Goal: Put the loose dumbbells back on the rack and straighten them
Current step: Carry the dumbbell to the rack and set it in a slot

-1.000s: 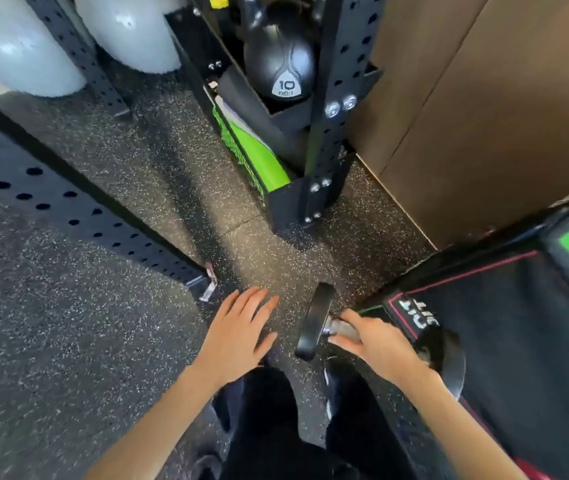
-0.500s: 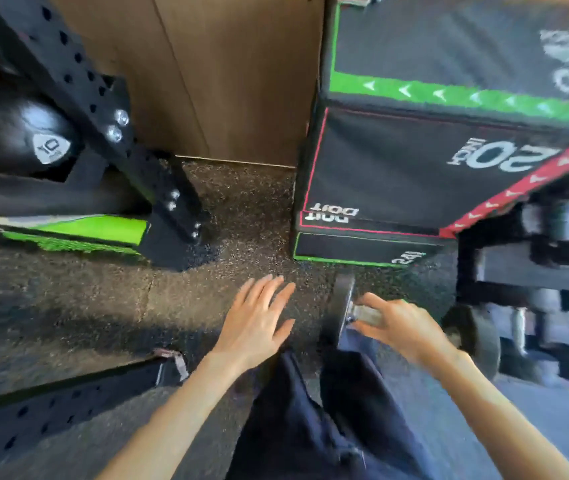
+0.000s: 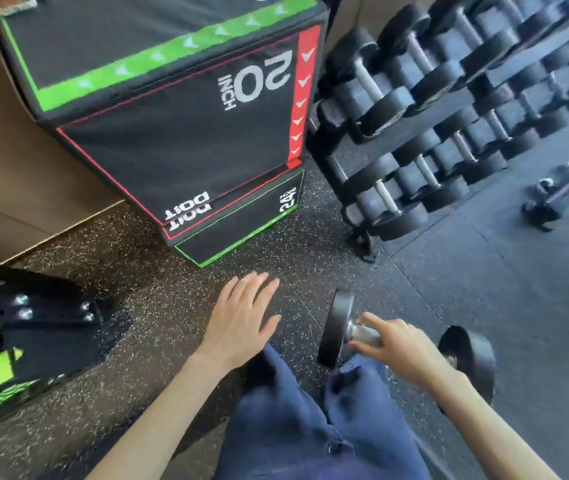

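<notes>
**Dumbbell in hand, rack now in sight**

Swinging right since half a second ago, the view now takes in the black tiered dumbbell rack (image 3: 425,109) across the upper right, where earlier only its near end showed; the plyo box has slid from the upper right to the upper centre. Both hands sit low in the picture, much as before.

The right hand (image 3: 397,348) grips the steel handle of a black round-headed dumbbell (image 3: 336,327), its fingers (image 3: 367,318) curled around the bar close to the left head. That head stands on edge above the speckled black rubber floor (image 3: 158,306); the other head shows behind the wrist. Whether the dumbbell touches the floor cannot be told. It is well apart from the rack, which holds rows of black dumbbells with chrome handles on its slanted shelves.

The left hand (image 3: 241,320) is spread flat, palm down, fingers apart, holding nothing, just left of the carried dumbbell. Navy trouser legs (image 3: 296,420) fill the lower centre. A black padded plyo box with green and red trim (image 3: 172,133), marked 20 INCH, stands between a tan wall and the rack.
</notes>
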{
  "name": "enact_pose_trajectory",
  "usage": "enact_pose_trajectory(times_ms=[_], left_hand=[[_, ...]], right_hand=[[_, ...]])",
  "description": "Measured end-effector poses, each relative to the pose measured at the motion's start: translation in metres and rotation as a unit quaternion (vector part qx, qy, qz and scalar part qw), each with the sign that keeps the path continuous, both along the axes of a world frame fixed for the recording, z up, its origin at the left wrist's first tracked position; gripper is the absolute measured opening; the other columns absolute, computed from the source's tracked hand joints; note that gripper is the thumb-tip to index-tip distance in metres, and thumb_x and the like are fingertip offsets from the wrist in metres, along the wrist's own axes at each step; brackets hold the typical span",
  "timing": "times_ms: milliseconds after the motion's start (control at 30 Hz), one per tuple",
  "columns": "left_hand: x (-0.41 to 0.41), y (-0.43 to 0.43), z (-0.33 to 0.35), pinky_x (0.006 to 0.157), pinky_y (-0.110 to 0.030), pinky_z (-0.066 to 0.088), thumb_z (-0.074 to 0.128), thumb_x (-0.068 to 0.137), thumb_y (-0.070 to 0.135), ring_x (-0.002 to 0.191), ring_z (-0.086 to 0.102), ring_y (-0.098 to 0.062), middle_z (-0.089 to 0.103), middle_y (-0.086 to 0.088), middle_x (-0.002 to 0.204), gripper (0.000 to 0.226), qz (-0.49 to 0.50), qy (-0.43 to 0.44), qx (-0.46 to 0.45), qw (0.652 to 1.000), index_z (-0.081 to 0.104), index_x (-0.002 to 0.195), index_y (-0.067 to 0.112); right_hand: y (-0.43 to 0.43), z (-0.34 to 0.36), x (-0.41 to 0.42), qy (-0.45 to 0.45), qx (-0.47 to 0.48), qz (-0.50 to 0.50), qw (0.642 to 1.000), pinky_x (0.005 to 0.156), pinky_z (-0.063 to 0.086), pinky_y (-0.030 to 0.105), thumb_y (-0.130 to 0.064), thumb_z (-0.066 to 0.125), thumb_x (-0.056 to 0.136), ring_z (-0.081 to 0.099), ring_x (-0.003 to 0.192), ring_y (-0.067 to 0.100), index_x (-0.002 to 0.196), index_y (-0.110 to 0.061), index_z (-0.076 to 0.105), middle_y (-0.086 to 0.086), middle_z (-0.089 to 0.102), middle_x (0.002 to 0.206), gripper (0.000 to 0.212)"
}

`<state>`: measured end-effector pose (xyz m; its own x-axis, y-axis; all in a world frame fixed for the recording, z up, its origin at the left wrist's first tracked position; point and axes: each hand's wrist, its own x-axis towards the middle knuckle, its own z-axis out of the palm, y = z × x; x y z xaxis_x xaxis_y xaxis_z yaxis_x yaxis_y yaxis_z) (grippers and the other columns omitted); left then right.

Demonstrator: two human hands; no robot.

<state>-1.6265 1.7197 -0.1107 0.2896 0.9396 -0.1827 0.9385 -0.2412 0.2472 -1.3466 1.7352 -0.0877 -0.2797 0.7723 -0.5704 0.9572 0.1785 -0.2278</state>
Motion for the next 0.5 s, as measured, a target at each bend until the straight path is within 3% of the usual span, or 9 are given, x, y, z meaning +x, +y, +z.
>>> enact_pose_trajectory(times_ms=[233, 500], left_hand=[[0.118, 0.059, -0.012, 0.106, -0.043, 0.03, 0.034, 0.09, 0.044, 0.124, 0.047, -0.029, 0.053, -0.012, 0.133, 0.057, -0.099, 0.001, -0.001, 0.995, 0.05, 0.133, 0.011], [0.296, 0.127, -0.009, 0.107, -0.047, 0.033, 0.034, 0.09, 0.043, 0.126, 0.045, -0.029, 0.051, -0.013, 0.135, 0.057, -0.199, -0.008, 0.026, 0.98, 0.047, 0.135, 0.011]], right_hand=[[-0.023, -0.006, 0.12, 0.01, -0.007, -0.136, 0.991, 0.069, 0.035, 0.033, -0.065, 0.044, 0.085, 0.057, 0.102, 0.028, 0.117, -0.027, 0.045, 0.004, 0.062, 0.105, 0.05], [0.005, 0.005, 0.278, -0.005, -0.012, -0.217, 0.976, 0.074, 0.046, 0.034, -0.065, 0.045, 0.084, 0.061, 0.098, 0.03, 0.115, -0.028, 0.046, 0.007, 0.067, 0.104, 0.047]])
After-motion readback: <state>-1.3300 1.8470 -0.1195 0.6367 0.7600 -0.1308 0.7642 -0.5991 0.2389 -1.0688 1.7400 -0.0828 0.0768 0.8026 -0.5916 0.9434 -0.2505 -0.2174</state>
